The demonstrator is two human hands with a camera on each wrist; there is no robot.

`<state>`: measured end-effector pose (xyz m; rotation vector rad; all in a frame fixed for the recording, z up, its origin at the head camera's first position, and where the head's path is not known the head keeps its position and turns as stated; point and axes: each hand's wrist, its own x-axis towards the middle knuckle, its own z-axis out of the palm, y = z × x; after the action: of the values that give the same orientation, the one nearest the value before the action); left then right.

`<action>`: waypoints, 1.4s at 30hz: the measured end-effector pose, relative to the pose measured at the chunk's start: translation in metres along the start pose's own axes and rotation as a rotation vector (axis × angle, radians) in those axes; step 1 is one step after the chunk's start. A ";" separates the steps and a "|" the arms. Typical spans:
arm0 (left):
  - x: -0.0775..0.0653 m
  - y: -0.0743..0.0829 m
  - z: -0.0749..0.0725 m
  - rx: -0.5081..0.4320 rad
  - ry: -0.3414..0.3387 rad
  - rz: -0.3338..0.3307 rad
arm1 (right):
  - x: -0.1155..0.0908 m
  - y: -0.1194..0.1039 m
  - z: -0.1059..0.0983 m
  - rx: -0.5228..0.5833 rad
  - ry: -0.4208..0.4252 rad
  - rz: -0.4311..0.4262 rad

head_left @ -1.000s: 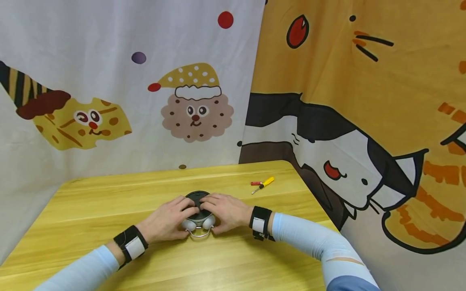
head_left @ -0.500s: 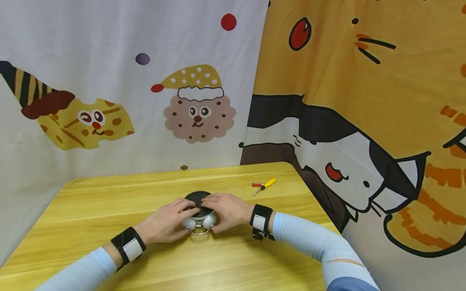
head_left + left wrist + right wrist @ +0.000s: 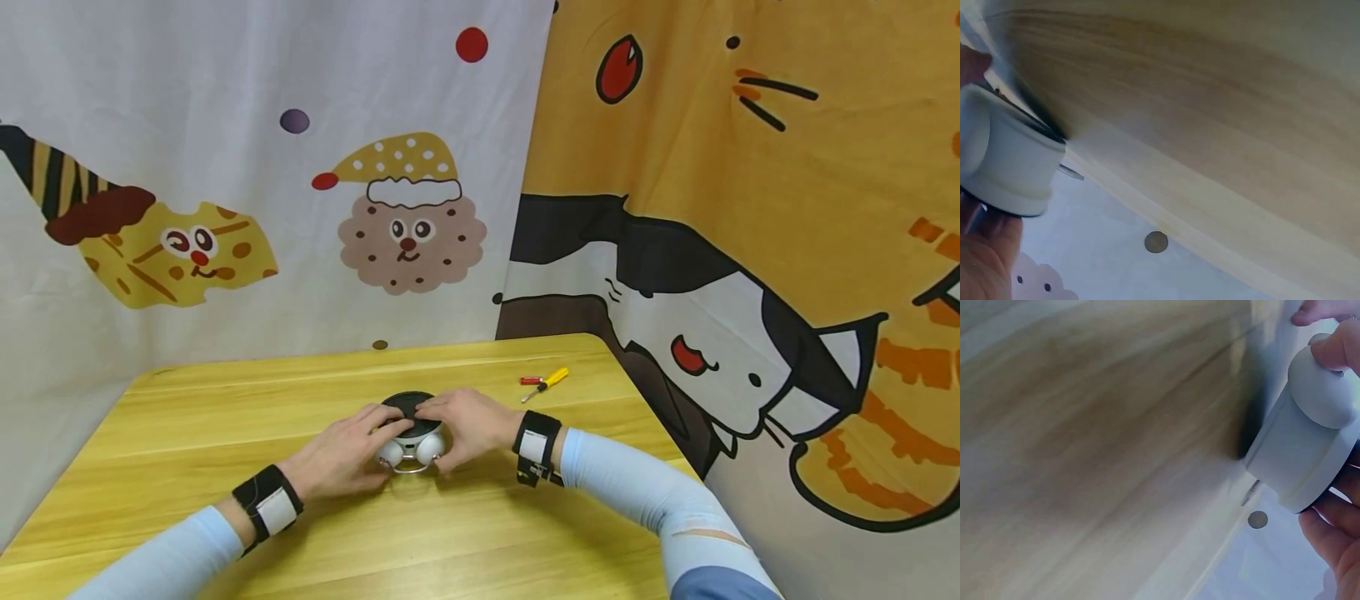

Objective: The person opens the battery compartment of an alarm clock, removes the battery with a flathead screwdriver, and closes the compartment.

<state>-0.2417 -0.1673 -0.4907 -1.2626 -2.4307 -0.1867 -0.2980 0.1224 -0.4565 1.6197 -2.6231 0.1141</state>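
Observation:
A white twin-bell alarm clock (image 3: 411,450) lies face down in the head view, its black back (image 3: 408,403) upward and its two bells and wire handle toward me. My left hand (image 3: 347,454) holds its left side, fingers over the back and thumb low by the bell. From the right, my right hand (image 3: 474,429) grips it the same way; in the right wrist view the thumb presses on a rounded bell (image 3: 1317,394). The bell end appears raised a little off the table. The dial is hidden underneath.
Toward the back right of the wooden table (image 3: 225,433) lie a yellow-handled screwdriver (image 3: 546,385) and a small red item (image 3: 531,381). Printed curtains (image 3: 405,317) hang behind the table and along its right side.
The bell end of the clock has risen slightly, with both hands still holding it. My right hand has shifted up a little. The head view has moved slightly.

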 end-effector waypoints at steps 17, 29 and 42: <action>0.011 0.001 0.011 0.196 0.090 0.033 | -0.007 0.007 0.010 -0.056 0.062 -0.011; 0.015 0.000 0.017 0.202 0.123 0.014 | -0.005 -0.003 0.030 -0.183 0.223 0.096; 0.012 0.000 0.013 0.040 0.126 -0.149 | -0.008 -0.002 0.025 -0.037 0.285 0.116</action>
<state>-0.2518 -0.1550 -0.4981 -1.0214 -2.4072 -0.2494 -0.2928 0.1263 -0.4820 1.3281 -2.4814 0.2770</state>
